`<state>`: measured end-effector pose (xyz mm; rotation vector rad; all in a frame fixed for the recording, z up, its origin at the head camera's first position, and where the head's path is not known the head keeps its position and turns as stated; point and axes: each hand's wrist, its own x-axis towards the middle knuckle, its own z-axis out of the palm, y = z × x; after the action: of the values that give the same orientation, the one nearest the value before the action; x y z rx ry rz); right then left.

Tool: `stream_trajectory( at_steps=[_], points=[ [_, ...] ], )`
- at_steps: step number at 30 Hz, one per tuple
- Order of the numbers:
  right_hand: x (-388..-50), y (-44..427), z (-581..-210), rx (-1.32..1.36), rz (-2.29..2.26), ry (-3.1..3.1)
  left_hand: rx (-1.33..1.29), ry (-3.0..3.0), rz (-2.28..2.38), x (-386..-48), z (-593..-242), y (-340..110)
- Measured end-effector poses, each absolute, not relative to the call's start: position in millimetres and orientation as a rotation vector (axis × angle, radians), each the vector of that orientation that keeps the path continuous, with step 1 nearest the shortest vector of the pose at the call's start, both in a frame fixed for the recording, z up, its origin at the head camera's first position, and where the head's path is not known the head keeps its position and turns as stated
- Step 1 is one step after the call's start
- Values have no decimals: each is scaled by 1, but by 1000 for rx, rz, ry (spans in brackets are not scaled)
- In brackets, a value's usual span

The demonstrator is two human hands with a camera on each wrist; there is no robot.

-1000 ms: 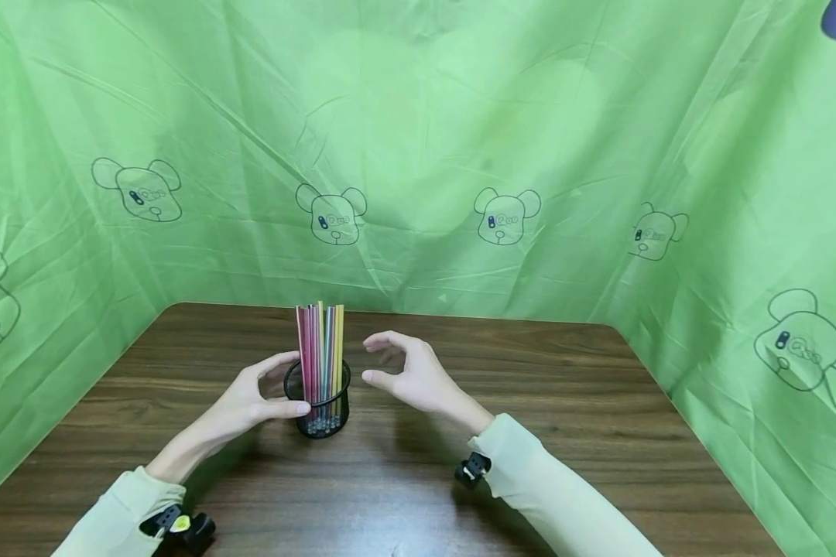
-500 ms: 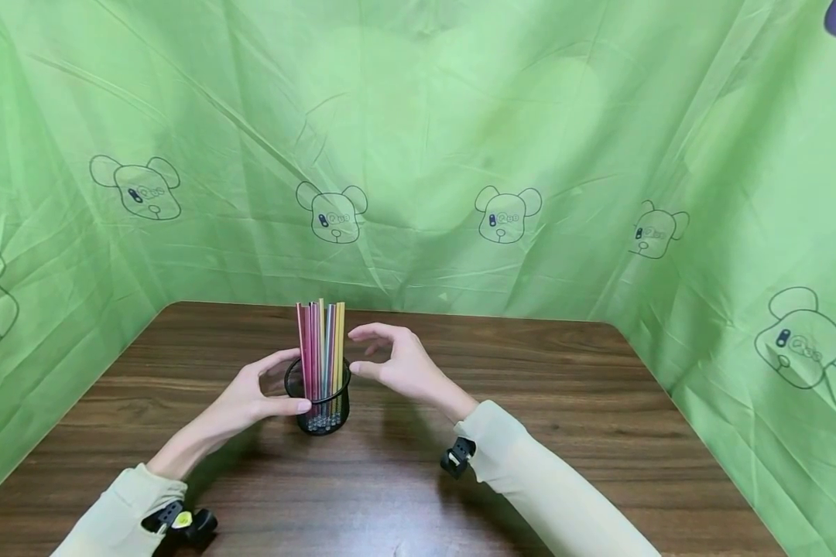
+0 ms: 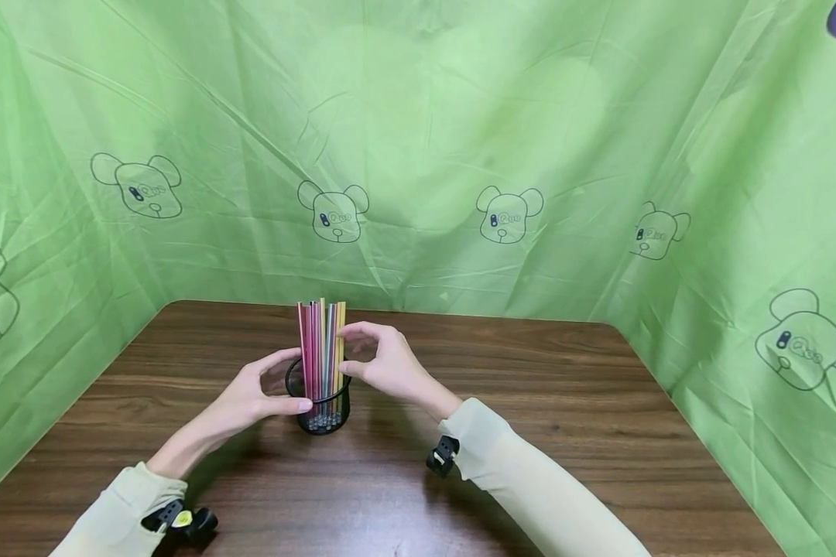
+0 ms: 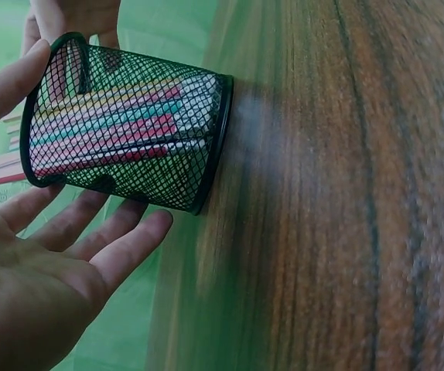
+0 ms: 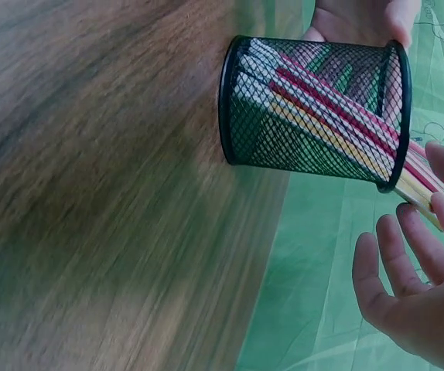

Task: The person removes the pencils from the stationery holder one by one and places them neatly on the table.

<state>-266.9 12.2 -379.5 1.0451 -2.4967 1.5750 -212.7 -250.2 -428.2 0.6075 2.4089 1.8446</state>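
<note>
1. Cream sleeves [image 3: 536, 480] run down both my forearms to the wrists, and my left hand [image 3: 247, 402] holds the mesh cup [image 3: 326, 414] from its left side, thumb over the front of the rim, fingers curved behind.
2. My right hand [image 3: 393, 363] comes in from the other side, grasping nothing firmly: its fingers are apart and softly bent, with thumb and forefinger right at the yellow sticks [image 3: 340, 317]. I can't tell whether those fingertips touch them.
3. The cup stands upright on the counter [image 3: 529, 379], left of the middle. It is a round, black wire-mesh cylinder with a smooth, thicker ring at top and base.
4. Slim, straight coloured sticks [image 3: 310, 340] stand in it, pink and red towards my left, blue-green between, yellow towards my right. Through the mesh, their lower ends look whitish.
5. Dark brown wood grain streaks the counter; behind it hangs creased, slightly shiny green cloth [image 3: 418, 116].
6. Bear-head outlines [image 3: 338, 224] are printed on the cloth, each with a dark blue capsule mark and small outlined lettering across the face.
</note>
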Motion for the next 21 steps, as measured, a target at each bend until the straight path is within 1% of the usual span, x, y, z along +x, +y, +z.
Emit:
stream_trajectory(
  at_steps=[7, 21],
  points=[
    [-269, 9, -384, 1085, 1614, -2472, 606, 2415, 1836, -213, -428, -250],
    [-273, 9, -385, 1057, 1671, -2435, 613, 2392, 1858, -213, -429, -250]
  ],
)
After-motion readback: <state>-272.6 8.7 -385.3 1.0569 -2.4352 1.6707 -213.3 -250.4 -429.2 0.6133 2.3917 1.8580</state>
